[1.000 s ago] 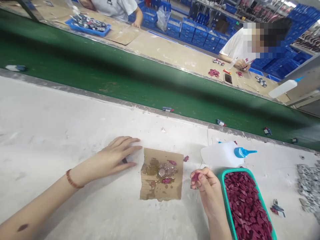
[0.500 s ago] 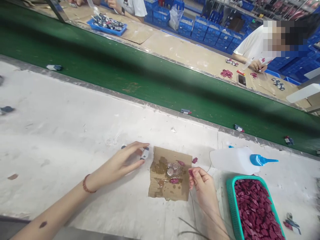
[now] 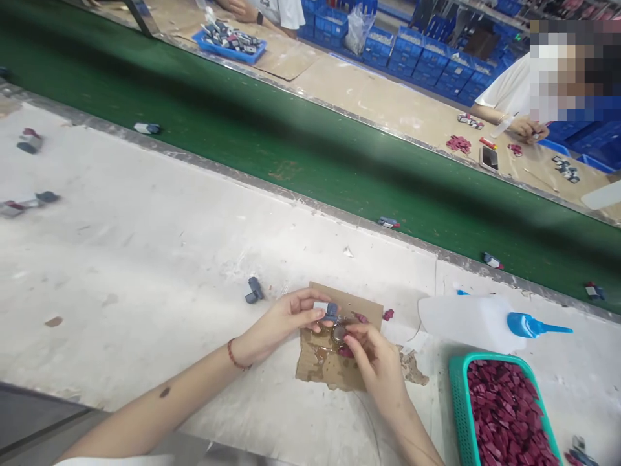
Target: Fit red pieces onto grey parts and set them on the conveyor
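My left hand (image 3: pixel 286 320) pinches a small blue-grey and white plastic part (image 3: pixel 326 310) above the cardboard piece (image 3: pixel 310 369). Close beside it, my right hand (image 3: pixel 376 356) has thumb and forefinger together at a small round metal cap (image 3: pixel 339 333) in the wet patch on the cardboard. The small maroon piece seen in those fingers earlier is now mostly hidden by them. Another maroon piece (image 3: pixel 361 318) lies on the cardboard, and one more (image 3: pixel 389 314) sits just off its right edge. A loose blue-grey part (image 3: pixel 253 290) rests left of the cardboard.
At right are a green basket (image 3: pixel 458 401) of maroon pieces and a white squeeze bottle (image 3: pixel 466 317) with a blue nozzle, lying on its side. Beyond the table runs a green conveyor belt (image 3: pixel 272 149) carrying several parts. Two co-workers sit across it, near a blue tray (image 3: pixel 228 52).
My left hand has moved right with the plastic part, from beside the cardboard to over it. My right hand has moved left from the cardboard's edge to the cap. The camera view has shifted.
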Motion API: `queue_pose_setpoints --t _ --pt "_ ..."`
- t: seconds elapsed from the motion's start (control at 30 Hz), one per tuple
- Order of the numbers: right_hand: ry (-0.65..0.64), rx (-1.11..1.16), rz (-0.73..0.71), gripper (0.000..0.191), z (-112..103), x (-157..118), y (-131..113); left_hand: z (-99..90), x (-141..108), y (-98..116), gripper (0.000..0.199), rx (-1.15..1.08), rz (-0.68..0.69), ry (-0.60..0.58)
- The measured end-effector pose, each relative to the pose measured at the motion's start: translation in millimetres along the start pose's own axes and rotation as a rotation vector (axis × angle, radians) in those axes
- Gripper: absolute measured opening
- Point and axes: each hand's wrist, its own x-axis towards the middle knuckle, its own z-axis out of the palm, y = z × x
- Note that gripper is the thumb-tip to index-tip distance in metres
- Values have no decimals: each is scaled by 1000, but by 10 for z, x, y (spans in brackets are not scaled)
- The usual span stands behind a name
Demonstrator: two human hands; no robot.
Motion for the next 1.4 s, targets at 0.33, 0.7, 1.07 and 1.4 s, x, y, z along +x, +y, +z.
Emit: queue_pose_setpoints --t 0.33,0.7,1.07,1.4 --pt "-39 -350 -301 30 27 27 24 7 -21 -15 37 -217 8 96" --pt "-24 -284 -202 32 79 -13 112 -34 -33 24 30 -191 83 80" --pt "147 579 228 35 53 43 109 46 -154 -233 28 371 225 -58" --pt "123 645 162 19 104 -40 108 16 -154 -196 48 916 406 -200"
